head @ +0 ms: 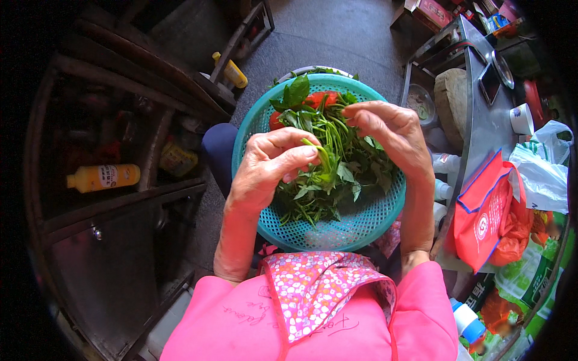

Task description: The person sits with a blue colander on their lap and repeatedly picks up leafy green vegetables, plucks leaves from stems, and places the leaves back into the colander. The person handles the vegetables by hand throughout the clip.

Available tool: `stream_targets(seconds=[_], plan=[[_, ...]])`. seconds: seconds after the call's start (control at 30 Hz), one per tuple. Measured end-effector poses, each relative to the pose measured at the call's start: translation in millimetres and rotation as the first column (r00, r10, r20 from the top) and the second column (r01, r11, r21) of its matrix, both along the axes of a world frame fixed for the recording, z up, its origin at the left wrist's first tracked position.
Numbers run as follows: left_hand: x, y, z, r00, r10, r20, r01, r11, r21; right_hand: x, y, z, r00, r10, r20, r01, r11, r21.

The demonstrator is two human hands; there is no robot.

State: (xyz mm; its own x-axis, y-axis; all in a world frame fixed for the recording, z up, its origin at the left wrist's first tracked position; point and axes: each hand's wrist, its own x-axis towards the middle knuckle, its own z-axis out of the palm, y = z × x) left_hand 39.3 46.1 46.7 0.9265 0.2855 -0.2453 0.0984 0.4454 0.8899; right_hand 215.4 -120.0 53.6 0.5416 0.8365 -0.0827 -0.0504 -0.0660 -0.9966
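Note:
A turquoise plastic colander [316, 241] rests at my lap, heaped with leafy green vegetables [332, 131] whose long stems bunch near the middle. My left hand [282, 160] pinches a small leafy green sprig [326, 162] between thumb and forefinger, above the pile. Over the colander's right side hovers my right hand [390, 131], its thumb and fingertips drawn near each other by the stem ends. Whether something thin sits between them cannot be seen. A red plastic bag [321, 98] shows among the leaves at the far side.
Behind the colander, the rim of a pale basin [316, 70] peeks out. At left stands a dark wooden cabinet [122, 212] with a yellow bottle [104, 177]. A metal-edged table [481, 122] at right bears a red cloth bag [481, 216] and a white paper cup [521, 118].

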Motion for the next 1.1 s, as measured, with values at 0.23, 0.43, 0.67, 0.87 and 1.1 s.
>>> stream_targets(seconds=[0.23, 0.43, 0.67, 0.87, 1.1], plan=[[5.0, -8.4, 1.5, 0.989, 0.149, 0.009, -0.149, 0.987, -0.064, -31.4, 4.0, -12.4, 0.944, 0.252, 0.213, -0.229, 0.965, -0.130], [-8.8, 17.2, -25.5, 0.962, 0.213, 0.173, -0.099, 0.857, -0.505, -33.1, -6.7, -5.4, 0.968, 0.154, 0.197, -0.157, 0.988, -0.002], [-11.3, 0.8, -18.1, 0.945, 0.165, 0.281, -0.001, 0.864, -0.503, -21.0, -22.0, -21.9, 0.993, 0.077, -0.088, -0.049, 0.958, 0.282], [-22.6, 9.1, -22.2, 0.910, 0.205, 0.360, 0.022, 0.845, -0.535, -13.8, -31.5, -35.1, 0.968, 0.083, -0.237, -0.008, 0.954, 0.300], [-36.7, 18.3, -19.6, 0.968, 0.224, 0.116, -0.171, 0.921, -0.350, -5.4, -33.2, -45.8, 0.961, -0.224, 0.163, 0.247, 0.959, -0.138]])
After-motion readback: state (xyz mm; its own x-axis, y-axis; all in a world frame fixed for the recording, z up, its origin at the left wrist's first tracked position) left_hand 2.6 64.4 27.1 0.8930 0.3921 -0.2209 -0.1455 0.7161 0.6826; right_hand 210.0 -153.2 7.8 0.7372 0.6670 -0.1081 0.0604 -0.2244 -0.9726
